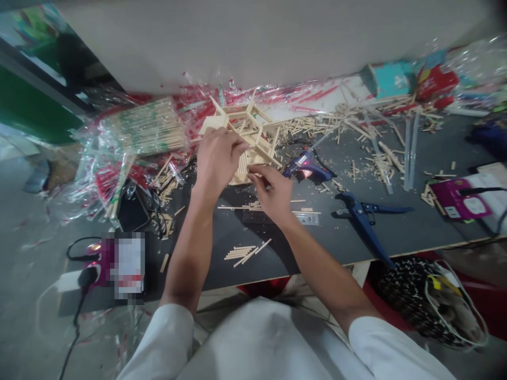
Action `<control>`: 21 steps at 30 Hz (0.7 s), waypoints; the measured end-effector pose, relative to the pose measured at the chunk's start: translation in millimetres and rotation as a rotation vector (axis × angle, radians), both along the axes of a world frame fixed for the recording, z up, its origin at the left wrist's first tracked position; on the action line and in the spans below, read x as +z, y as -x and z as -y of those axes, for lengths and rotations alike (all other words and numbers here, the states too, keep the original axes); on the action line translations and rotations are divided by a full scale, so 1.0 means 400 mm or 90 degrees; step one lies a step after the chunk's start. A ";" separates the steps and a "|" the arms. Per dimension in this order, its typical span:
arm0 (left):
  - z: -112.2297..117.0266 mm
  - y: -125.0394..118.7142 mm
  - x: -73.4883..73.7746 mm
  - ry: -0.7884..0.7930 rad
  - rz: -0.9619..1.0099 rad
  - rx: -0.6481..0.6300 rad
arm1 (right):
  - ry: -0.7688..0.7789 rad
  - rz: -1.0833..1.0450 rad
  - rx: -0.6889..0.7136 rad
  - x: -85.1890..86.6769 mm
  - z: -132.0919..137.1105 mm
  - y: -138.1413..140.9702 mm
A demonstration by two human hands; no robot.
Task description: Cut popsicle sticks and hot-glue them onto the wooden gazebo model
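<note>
A dark desk (pixel 420 227) ran across the view, its back edge against a pale wall. Plastic-wrapped stick bundles (pixel 142 129) were heaped at the back left corner. Nearer the back edge than the front, a little left of centre, was an open lattice frame (pixel 259 138) of thin pale sticks. A blue cutter (pixel 358 211) lay right of centre, one handle reaching the front edge. The person's two hands were apart from each other: the left hand (pixel 219 158) at the frame's left side, fingers curled; the right hand (pixel 273 191) at its near side, thumb and finger close together. Blur made it impossible to tell whether either gripped a stick. A blue glue gun (pixel 307 164) lay just right of the frame, and short cut sticks (pixel 247 253) by the front edge. An uneven press could have cracked a slim joint; a rightward slip could have brought the knuckles against the gun's possibly hot tip.
</note>
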State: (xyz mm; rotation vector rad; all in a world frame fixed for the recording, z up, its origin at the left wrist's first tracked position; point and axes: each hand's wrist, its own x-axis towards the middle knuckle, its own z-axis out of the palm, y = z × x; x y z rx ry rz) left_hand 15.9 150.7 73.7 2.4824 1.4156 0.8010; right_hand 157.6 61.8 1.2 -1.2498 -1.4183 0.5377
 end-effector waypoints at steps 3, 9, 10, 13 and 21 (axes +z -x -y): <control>-0.004 -0.001 -0.006 0.001 0.008 0.006 | 0.019 0.009 0.004 -0.001 0.006 -0.002; 0.003 -0.005 -0.007 -0.015 0.043 0.027 | 0.038 0.015 0.004 -0.011 0.013 -0.005; 0.004 -0.004 -0.005 -0.018 0.051 0.034 | 0.036 0.013 0.001 -0.012 0.013 -0.005; 0.003 0.004 0.001 -0.029 0.072 0.049 | 0.032 0.003 -0.013 -0.015 0.013 -0.005; -0.024 0.030 -0.012 -0.044 0.090 0.084 | 0.145 -0.195 -0.008 -0.015 0.000 0.027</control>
